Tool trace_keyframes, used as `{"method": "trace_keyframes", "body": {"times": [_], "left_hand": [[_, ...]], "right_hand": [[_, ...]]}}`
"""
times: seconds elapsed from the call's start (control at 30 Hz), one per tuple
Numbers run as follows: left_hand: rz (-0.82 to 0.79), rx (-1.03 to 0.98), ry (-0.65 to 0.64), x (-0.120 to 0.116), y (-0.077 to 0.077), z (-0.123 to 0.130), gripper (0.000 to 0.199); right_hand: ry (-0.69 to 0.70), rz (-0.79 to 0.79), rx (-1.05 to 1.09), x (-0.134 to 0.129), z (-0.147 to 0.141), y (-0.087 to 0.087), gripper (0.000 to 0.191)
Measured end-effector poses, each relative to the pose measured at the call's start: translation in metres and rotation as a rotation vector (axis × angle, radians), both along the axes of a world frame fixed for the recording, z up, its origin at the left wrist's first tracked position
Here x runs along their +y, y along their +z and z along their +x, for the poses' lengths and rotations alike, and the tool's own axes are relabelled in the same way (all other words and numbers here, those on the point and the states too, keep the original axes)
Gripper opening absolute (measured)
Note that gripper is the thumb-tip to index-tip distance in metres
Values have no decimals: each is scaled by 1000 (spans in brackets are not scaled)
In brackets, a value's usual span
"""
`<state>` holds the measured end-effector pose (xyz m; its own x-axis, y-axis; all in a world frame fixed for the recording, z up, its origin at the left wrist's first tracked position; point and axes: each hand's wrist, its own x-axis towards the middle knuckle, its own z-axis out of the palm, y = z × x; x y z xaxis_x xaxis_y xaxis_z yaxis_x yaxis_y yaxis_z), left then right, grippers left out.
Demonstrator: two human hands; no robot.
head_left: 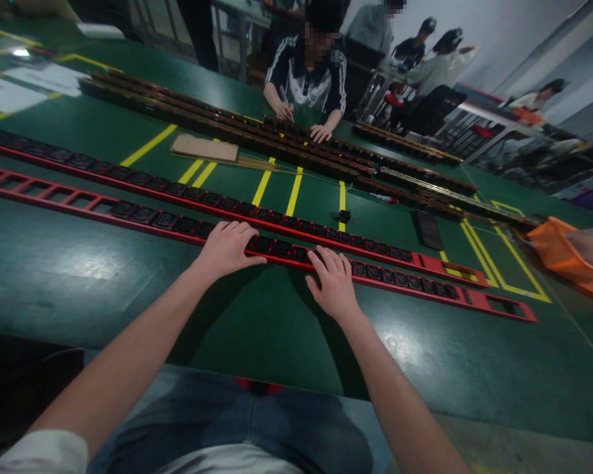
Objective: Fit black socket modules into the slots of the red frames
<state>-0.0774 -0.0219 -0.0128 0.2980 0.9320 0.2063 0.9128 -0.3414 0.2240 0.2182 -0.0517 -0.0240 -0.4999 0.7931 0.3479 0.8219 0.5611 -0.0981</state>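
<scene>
A long red power strip housing (296, 259) lies on the green table, with black socket modules (165, 219) along its middle and right. Several of its left openings (59, 193) have no module. My left hand (228, 249) rests on this housing, fingers bent over the modules and thumb stretched along the near edge. To its right, my right hand (333, 280) lies on the same housing, fingers spread and thumb apart. Both hands are open; what lies under their fingertips is hidden. Just behind runs a second red power strip housing (205, 195), filled with black modules along most of its visible length.
Beyond the strips lie a cardboard piece (205, 147), a small black part (344, 216) and a dark phone-like slab (428, 230). Long dark rails (192, 112) stretch across the table before a seated person (306, 72) with a pen-like tool. An orange bin (568, 257) stands at right.
</scene>
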Motion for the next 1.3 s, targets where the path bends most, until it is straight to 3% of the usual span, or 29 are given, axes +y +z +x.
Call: {"method": "trace_keyframes", "body": {"times": [0.5, 0.7, 0.87, 1.03, 1.3], "left_hand": [[2, 3, -5, 0, 0, -1, 55], [5, -11, -4, 0, 0, -1, 54], [11, -16, -2, 0, -2, -1, 55], [18, 15, -8, 0, -1, -1, 55], [10, 13, -2, 1, -2, -1, 54]], "right_hand": [[-21, 6, 12, 1, -1, -1, 46], [-73, -27, 13, 7, -20, 15, 26], [-107, 8, 160, 11, -32, 5, 17], [-88, 35, 229, 10, -30, -7, 21], [-28, 6, 85, 1, -37, 1, 46]]}}
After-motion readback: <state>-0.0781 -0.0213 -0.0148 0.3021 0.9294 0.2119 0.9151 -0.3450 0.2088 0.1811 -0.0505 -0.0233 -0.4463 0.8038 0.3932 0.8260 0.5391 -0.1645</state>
